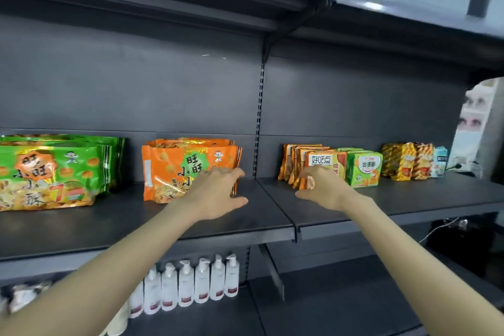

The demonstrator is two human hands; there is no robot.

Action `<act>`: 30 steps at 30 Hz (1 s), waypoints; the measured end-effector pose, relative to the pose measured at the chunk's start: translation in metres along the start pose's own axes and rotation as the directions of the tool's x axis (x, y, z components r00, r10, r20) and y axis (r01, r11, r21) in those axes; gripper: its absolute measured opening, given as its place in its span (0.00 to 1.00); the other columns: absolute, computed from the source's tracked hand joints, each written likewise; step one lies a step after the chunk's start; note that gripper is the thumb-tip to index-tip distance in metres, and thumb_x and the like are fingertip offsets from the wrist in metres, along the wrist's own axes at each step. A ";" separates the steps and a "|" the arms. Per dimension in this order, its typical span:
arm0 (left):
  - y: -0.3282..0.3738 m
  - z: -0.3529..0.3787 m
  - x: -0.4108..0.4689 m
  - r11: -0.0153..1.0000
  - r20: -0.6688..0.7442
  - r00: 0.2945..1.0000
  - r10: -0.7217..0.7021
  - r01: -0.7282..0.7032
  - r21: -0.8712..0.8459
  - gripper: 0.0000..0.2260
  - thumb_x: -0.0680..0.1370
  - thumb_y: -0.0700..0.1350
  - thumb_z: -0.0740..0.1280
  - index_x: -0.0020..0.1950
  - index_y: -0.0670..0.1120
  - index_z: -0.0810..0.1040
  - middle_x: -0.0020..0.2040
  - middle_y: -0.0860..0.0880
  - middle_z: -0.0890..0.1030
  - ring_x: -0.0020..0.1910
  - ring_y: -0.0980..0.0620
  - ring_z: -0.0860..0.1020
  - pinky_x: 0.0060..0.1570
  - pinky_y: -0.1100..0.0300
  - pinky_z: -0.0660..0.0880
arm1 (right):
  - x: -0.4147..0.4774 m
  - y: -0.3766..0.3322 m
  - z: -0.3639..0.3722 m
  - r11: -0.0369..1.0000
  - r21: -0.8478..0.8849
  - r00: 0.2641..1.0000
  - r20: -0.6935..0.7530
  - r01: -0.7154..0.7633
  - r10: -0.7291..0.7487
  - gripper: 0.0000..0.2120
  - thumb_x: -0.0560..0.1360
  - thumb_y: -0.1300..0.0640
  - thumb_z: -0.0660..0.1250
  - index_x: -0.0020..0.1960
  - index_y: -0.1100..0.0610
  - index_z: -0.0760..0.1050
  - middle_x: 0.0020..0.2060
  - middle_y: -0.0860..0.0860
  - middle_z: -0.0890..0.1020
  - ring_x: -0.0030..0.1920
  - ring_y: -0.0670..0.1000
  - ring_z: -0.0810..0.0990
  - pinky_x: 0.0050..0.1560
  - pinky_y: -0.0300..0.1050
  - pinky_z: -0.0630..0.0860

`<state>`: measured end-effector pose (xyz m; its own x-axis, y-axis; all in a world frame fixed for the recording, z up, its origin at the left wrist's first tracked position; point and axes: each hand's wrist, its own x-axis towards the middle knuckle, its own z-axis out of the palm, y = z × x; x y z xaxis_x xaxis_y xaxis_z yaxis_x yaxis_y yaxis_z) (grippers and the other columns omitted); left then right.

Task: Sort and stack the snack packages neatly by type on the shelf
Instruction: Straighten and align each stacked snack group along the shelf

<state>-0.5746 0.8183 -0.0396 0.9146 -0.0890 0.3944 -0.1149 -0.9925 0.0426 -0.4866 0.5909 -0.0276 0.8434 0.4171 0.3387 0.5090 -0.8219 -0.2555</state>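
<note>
On the dark shelf (272,215) stand groups of snack packages. Big green bags (51,172) are at the left, big orange bags (174,169) in the middle. Small orange packs (305,161) stand in a row right of the shelf joint, then green packs (364,168) and yellow-striped packs (406,161). My left hand (218,194) lies with spread fingers against the front orange bag's right side. My right hand (324,188) reaches the front of the small orange packs, fingers bent at them; a grip is not clear.
A light blue pack (439,162) stands at the far right end. White pump bottles (191,284) line the lower shelf below my left arm. An upper shelf (191,8) overhangs the packages. A cable and dark objects (463,237) lie at the lower right.
</note>
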 end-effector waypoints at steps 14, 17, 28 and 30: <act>0.044 0.092 0.147 0.988 0.019 0.999 0.030 -0.026 -0.152 0.29 0.75 0.59 0.65 0.73 0.51 0.62 0.70 0.48 0.70 0.68 0.48 0.68 0.66 0.49 0.67 | 0.094 0.138 0.008 0.996 0.006 0.994 -0.059 -0.091 0.091 0.24 0.73 0.51 0.70 0.66 0.56 0.71 0.68 0.54 0.71 0.64 0.55 0.72 0.61 0.47 0.70; 0.051 0.113 0.187 0.969 0.036 0.999 0.017 -0.008 -0.248 0.32 0.74 0.60 0.66 0.73 0.51 0.60 0.70 0.48 0.70 0.68 0.48 0.69 0.66 0.50 0.68 | 0.122 0.168 0.007 0.992 0.007 0.991 -0.054 -0.123 0.123 0.27 0.72 0.50 0.71 0.68 0.56 0.69 0.67 0.54 0.72 0.66 0.55 0.70 0.62 0.48 0.69; 0.059 0.184 0.296 0.799 0.119 0.992 -0.040 0.103 -0.593 0.47 0.67 0.61 0.73 0.76 0.52 0.50 0.75 0.50 0.61 0.72 0.50 0.64 0.69 0.48 0.65 | 0.193 0.252 0.022 0.961 0.198 0.973 -0.092 -0.191 0.212 0.47 0.68 0.48 0.75 0.76 0.59 0.51 0.70 0.56 0.66 0.67 0.56 0.69 0.63 0.45 0.67; 0.062 0.192 0.308 0.765 0.109 0.993 -0.044 0.104 -0.636 0.48 0.66 0.61 0.74 0.76 0.53 0.49 0.75 0.50 0.60 0.73 0.50 0.62 0.69 0.49 0.64 | 0.203 0.263 0.026 0.944 0.275 0.974 -0.080 -0.180 0.210 0.50 0.67 0.48 0.76 0.77 0.58 0.48 0.72 0.55 0.66 0.68 0.55 0.69 0.64 0.44 0.67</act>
<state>-0.2260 0.7133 -0.0917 0.9557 -0.0539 0.2893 -0.2392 -0.7150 0.6570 -0.1772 0.4689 -0.0496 0.9147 0.2030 0.3493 0.3759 -0.7445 -0.5517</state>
